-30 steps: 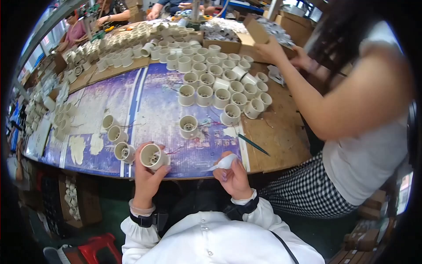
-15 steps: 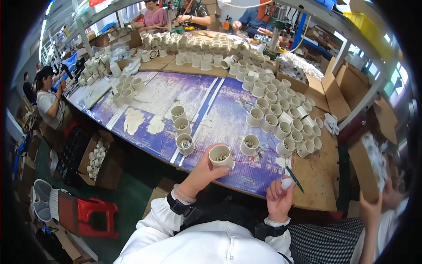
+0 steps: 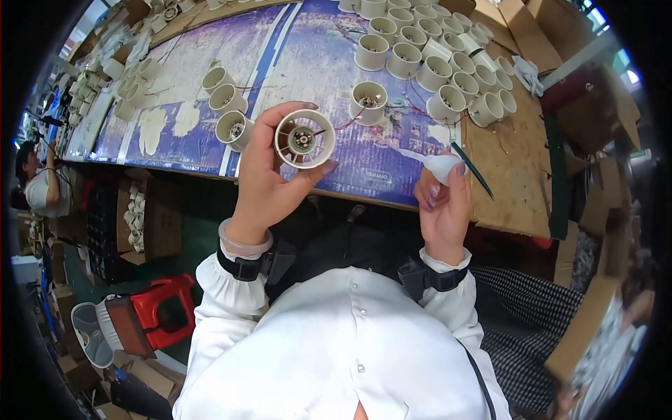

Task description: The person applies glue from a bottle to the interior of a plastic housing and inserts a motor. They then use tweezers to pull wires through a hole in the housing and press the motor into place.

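Now the left hand (image 3: pixel 262 185) curls round a cream cup (image 3: pixel 304 140), the right hand (image 3: pixel 445 206) a white bottle (image 3: pixel 442 168).

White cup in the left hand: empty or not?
Not empty. The white cup in the left hand faces the camera mouth-on, showing a round spoked part inside.

Assembly workshop
Rows of wired cups (image 3: pixel 431 82) at one o'clock; at nine, a carton (image 3: pixel 165 222) of pieces (image 3: pixel 136 217), another worker (image 3: pixel 47 194) beyond.

left hand (image 3: pixel 269 183): cream cup (image 3: pixel 330 145) | right hand (image 3: pixel 444 210): white nozzled bulb (image 3: pixel 442 168) | table (image 3: pixel 516 183): slim green stick (image 3: pixel 476 174)
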{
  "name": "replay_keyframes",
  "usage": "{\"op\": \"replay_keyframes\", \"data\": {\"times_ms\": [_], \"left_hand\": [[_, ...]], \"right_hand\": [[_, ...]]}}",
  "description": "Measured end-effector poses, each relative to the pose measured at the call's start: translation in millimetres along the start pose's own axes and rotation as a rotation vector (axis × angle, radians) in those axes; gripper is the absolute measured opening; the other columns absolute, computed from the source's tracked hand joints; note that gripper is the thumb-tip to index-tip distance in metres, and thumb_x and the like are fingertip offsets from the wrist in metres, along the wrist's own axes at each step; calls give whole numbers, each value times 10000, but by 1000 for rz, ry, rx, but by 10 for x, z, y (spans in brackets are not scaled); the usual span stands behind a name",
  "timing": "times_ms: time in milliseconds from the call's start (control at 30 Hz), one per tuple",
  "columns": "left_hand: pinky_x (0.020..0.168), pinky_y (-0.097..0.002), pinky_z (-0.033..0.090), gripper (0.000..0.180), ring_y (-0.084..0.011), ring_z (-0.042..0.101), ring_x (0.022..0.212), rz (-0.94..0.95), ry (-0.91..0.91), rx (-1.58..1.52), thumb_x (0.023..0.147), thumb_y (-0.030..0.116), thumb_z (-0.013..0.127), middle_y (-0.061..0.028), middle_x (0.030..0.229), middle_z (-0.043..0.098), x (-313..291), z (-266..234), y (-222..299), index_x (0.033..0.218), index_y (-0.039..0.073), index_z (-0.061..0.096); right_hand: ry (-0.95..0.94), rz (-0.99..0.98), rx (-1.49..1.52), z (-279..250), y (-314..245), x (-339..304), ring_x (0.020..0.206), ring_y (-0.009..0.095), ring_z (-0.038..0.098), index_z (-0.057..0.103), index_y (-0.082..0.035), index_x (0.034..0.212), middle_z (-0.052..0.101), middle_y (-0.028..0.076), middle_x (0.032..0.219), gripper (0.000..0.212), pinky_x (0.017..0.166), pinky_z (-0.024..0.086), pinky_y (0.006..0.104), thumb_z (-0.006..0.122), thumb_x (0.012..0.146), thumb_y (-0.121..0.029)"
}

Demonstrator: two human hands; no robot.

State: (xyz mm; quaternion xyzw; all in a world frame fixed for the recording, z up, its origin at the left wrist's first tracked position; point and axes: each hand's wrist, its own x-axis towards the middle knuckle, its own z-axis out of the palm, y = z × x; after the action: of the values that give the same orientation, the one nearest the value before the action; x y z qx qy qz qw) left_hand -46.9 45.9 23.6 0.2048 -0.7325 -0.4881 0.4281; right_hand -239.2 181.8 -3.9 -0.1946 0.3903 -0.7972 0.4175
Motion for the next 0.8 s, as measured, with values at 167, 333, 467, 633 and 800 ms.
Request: {"op": "replay_keyframes", "data": {"times_ms": [167,333,467,633,800], "left_hand": [[939,-295,453,685,-168,527,1136,29,-22,-4,756,26,753,-102,1237,531,-99,23,-38,1323,23,369],[920,-294,457,663,-187,532,1133,-150,38,-472,795,82,734,-121,1257,532,-151,25,-86,1337,19,357],[928,-300,447,648,-190,529,1132,-310,66,-681,809,100,724,-129,1269,527,-174,60,-148,1334,16,355],[947,-302,433,644,-178,518,1138,-132,36,-314,810,97,722,-125,1293,506,-182,86,-151,1333,19,353],[967,-305,420,657,-173,508,1150,-44,-18,-157,806,104,728,-120,1316,485,-235,57,-75,1340,15,356]], "right_hand": [[-5,2,-7,-85,19,-40,562,52,323,545,-63,1073,397,-24,653,330,490,257,202,501,972,-374],[-33,7,56,-66,8,-9,560,54,320,547,-68,1057,385,-29,649,329,488,252,198,499,971,-382],[-106,43,166,46,32,9,562,55,318,544,-75,1039,372,-33,645,324,487,253,197,497,971,-389],[-109,121,148,49,86,-51,568,58,316,534,-82,1015,364,-34,640,315,488,256,203,497,970,-392],[-48,45,59,-168,80,-66,575,58,332,527,-77,1009,384,-31,648,288,493,259,208,497,976,-362]]}}
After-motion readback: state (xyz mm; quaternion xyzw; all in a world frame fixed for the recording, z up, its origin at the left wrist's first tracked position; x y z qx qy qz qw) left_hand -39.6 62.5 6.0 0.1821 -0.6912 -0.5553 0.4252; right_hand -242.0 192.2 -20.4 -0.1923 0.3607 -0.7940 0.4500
